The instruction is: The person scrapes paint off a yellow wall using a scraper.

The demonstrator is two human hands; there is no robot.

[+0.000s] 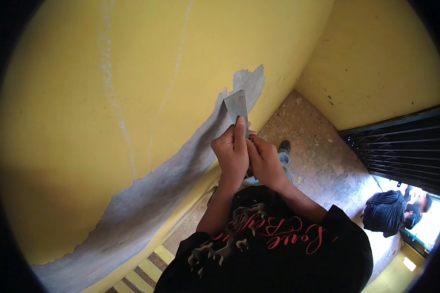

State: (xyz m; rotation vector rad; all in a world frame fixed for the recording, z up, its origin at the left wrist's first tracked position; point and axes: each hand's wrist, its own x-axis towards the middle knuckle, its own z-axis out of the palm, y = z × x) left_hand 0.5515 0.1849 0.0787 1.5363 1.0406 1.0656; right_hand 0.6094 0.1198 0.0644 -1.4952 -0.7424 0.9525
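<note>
A metal scraper (236, 104) with a flat, widening grey blade is held up against the wall. Its blade tip lies over the bare grey patch (156, 195), near the ragged edge of the yellow paint (83, 146). My left hand (232, 151) wraps round the scraper, with the thumb laid along the lower blade. Close against it, my right hand (266, 158) is closed round the lower end. The handle is mostly hidden by both hands.
Two whitish streaks run down the yellow wall. The dusty floor (310, 139) lies to the right, beside a black folding metal gate (401, 146). A person in dark clothes (388, 212) is by the bright doorway. Yellow slats (144, 273) are at the lower left.
</note>
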